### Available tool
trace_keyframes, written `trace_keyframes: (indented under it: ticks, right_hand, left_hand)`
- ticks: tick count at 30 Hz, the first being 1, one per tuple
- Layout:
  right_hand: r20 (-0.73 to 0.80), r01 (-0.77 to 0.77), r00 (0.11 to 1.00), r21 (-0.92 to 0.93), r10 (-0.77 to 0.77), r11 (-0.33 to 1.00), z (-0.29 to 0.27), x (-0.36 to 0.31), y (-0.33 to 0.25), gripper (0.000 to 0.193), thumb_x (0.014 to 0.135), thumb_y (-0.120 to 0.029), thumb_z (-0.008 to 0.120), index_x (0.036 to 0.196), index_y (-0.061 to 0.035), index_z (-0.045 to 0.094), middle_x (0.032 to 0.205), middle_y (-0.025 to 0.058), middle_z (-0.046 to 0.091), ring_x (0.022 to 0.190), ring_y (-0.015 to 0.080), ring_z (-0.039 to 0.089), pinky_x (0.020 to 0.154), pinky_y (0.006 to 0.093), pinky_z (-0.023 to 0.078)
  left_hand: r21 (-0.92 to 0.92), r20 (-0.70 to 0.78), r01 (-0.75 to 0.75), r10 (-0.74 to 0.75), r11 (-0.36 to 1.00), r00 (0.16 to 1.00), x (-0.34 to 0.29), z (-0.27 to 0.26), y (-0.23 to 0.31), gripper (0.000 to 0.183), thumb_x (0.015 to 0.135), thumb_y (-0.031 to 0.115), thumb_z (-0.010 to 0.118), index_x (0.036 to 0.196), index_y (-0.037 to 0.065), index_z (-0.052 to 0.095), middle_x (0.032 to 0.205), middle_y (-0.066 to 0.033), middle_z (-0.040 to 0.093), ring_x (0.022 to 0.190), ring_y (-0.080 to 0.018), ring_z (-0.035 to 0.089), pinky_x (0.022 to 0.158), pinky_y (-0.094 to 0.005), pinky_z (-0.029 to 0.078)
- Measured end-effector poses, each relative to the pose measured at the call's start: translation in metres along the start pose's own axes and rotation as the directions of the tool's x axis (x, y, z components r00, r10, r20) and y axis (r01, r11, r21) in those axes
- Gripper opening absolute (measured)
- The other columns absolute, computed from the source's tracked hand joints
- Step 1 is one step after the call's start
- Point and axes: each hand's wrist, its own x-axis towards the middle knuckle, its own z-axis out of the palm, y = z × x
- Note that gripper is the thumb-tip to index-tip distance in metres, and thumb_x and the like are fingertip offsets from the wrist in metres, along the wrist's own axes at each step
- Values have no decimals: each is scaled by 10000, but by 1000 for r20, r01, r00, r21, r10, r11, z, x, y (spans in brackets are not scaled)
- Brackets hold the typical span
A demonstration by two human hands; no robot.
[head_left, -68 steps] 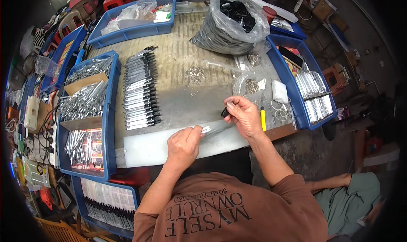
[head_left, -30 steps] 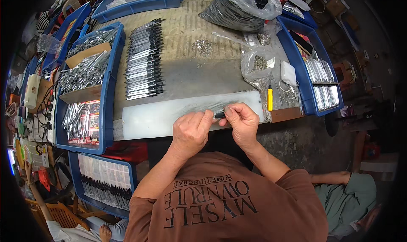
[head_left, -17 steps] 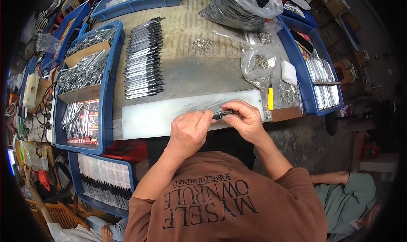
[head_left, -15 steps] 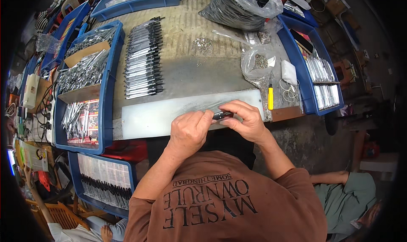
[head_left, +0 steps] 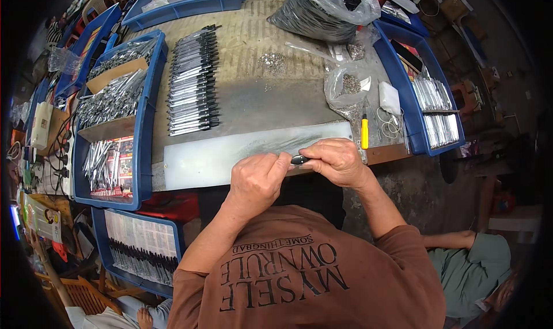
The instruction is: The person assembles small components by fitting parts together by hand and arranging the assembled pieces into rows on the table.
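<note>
- Head view showed the left hand (head_left: 257, 179) and right hand (head_left: 336, 161) meeting at the near edge of the tabletop (head_left: 253, 99).
- Both hands pinched a small black pen part (head_left: 300, 159) between their fingertips, over a pale metal sheet (head_left: 230, 151).
- A row of finished pens (head_left: 193, 81) lay farther off to the left.
- A yellow cutter (head_left: 364, 132) lay just right of the sheet.

Soft, even daylight falls on the worktop (head_left: 259, 58), bright enough to blow out the pale metal sheet (head_left: 230, 153) at its near edge. Shadows are faint. The middle is sharp; fisheye bending and black vignetting take the rim.
</note>
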Motion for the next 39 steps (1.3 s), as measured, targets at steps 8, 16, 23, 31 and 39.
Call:
trace_keyframes:
  ticks: [8, 16, 23, 31, 39]
  right_hand:
    - [-13, -43, 999, 17, 43, 999, -1, 0, 2, 204, 666, -91, 706, 828, 12, 641, 732, 117, 641, 652, 246, 630, 581, 308, 496]
    - [11, -39, 999, 70, 38, 997, -2, 0, 5, 203, 685, -96, 701, 852, -8, 629, 752, 117, 633, 674, 257, 618, 591, 319, 491]
    - [-3, -62, 998, 68, 63, 996, -1, -1, 6, 207, 681, -86, 700, 854, -1, 626, 756, 119, 630, 670, 259, 615, 589, 323, 490]
    - [21, -130, 991, 52, 129, 990, -1, -4, 5, 286, 698, -86, 690, 954, 7, 602, 801, 122, 613, 687, 238, 599, 589, 311, 474]
    - [-19, -269, 962, 83, 272, 959, -22, -15, 27, 277, 730, -75, 664, 986, 3, 595, 805, 106, 604, 667, 212, 587, 596, 296, 474]
  left_hand:
    - [26, 2, -1, 1, 1000, 1000, 0, 1, -1, 158, 721, 109, 623, 844, 36, 555, 582, -33, 461, 494, -170, 514, 444, -290, 413]
    - [41, -20, 2, -2, 999, 1000, 0, 4, 1, 154, 724, 115, 622, 844, 39, 563, 589, -28, 468, 503, -164, 514, 450, -286, 409]
    - [75, -9, 7, -6, 997, 1000, 1, 5, 1, 161, 730, 132, 624, 854, 48, 564, 588, -20, 467, 507, -158, 515, 454, -285, 406]
    - [58, -10, 5, -4, 998, 1000, 3, 9, -3, 163, 715, 96, 640, 841, 42, 552, 584, -38, 476, 502, -185, 517, 447, -304, 410]
    - [36, -7, 18, -17, 999, 1000, 2, 22, -16, 184, 694, 57, 659, 831, 34, 537, 568, -55, 480, 498, -218, 518, 451, -328, 413]
